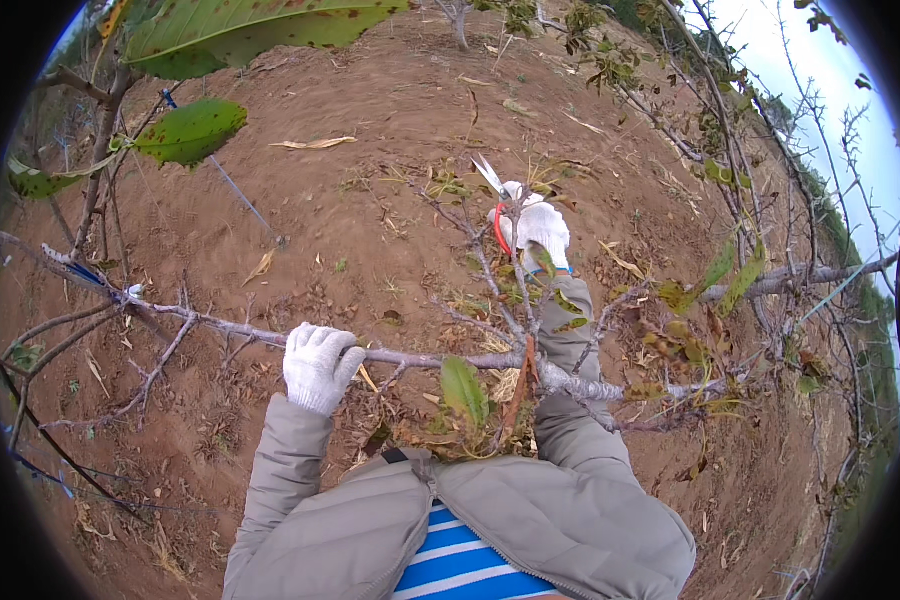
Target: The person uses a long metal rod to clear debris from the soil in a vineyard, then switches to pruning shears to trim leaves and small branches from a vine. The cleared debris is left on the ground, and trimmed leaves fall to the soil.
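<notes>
A long bare tree branch [435, 360] runs sideways in front of my body. My left hand [319, 365], in a white knit glove, grips it left of centre. Beyond the branch, my right hand [541, 229] is gloved too and holds pruning shears [501, 214] with a red handle. Their pale metal blades point up and to the left, and look spread apart. Thin side shoots [487, 262] rise from the branch and partly cover my right hand and forearm. A green leaf [463, 391] and a brown dried leaf [523, 382] hang at the fork.
Large spotted leaves [255, 34] loom close at the upper left. More branches with twigs [787, 281] crowd the right side. A blue cord [240, 193] slopes to the reddish soil [390, 112], which has dry leaves strewn over it. Dark curved stems [52, 345] stick out at the left.
</notes>
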Demonstrator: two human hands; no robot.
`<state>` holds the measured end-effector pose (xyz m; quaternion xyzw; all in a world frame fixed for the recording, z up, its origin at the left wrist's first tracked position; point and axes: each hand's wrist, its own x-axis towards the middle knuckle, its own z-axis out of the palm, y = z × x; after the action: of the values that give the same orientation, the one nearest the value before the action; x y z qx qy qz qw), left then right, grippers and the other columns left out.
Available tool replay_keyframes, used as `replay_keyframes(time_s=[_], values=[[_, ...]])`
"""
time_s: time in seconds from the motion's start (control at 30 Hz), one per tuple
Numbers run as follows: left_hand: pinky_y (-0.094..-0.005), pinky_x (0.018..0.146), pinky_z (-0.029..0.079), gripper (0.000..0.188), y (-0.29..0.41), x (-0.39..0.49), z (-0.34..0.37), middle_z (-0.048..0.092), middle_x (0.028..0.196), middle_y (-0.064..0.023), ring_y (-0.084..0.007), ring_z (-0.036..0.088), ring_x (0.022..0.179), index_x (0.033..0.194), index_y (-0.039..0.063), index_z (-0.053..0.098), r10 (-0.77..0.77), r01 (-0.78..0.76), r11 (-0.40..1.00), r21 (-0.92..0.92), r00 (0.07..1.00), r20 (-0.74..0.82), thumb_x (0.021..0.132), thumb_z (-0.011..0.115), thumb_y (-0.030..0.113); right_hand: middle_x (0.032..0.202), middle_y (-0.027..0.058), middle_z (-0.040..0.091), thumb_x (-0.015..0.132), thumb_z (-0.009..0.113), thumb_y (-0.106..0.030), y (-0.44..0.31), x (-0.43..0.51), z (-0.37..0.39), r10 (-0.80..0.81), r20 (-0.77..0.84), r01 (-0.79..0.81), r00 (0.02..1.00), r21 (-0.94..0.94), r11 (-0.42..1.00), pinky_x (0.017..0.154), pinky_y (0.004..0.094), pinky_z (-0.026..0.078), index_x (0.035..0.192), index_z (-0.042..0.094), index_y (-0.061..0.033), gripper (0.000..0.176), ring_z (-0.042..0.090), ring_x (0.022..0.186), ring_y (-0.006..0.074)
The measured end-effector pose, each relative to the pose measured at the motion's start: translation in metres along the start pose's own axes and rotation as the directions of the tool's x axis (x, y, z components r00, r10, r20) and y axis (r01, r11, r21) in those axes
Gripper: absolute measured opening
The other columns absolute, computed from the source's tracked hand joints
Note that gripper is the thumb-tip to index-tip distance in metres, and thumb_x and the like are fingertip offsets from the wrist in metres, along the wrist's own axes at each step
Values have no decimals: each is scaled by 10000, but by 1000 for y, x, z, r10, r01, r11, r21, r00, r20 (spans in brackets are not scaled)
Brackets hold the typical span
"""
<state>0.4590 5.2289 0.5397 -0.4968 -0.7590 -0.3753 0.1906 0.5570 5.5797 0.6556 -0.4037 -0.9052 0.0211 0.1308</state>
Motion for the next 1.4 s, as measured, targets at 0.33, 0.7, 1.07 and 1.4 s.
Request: replay_keyframes(time_s=[0.33, 0.7, 1.07, 1.4], values=[[-460, 896, 452, 179, -9, 0, 3, 671, 875, -56, -300, 611, 891, 903, 109, 694, 19, -19, 1000, -9, 1000, -21, 802, 783, 229, 1027, 29, 662, 904, 774, -384, 10, 13, 30, 65, -74, -65, 995, 5, 998, 863, 386, 535, 1367, 542, -78, 601, 672, 942, 227], [-472, 935, 448, 198, -13, 1, 0, 672, 898, -63, -307, 615, 914, 937, 104, 696, 25, -25, 999, -28, 1000, -1, 806, 786, 223, 1046, 34, 654, 870, 808, -413, 29, 0, 46, 127, -194, -100, 973, 144, 984, 873, 389, 525, 1347, 548, -68, 643, 659, 942, 233], [-449, 889, 456, 160, -16, -2, 4, 686, 938, -81, -312, 618, 913, 972, 94, 700, 45, -43, 998, -35, 996, 73, 856, 740, 197, 1289, 101, 618, 1012, 648, -228, 75, -78, 121, 214, -38, 56, 976, 995, -77, 961, 368, 525, 1337, 582, -54, 375, 643, 1142, 218], [-443, 919, 465, 186, -13, -5, 10, 702, 993, -88, -316, 630, 965, 1026, 93, 720, 49, -52, 998, 18, 989, 141, 895, 714, 225, 1283, 97, 614, 1017, 640, -229, 68, -133, 150, 131, 98, -56, 987, 954, -296, 960, 362, 524, 1343, 572, -57, 375, 637, 1141, 211]])
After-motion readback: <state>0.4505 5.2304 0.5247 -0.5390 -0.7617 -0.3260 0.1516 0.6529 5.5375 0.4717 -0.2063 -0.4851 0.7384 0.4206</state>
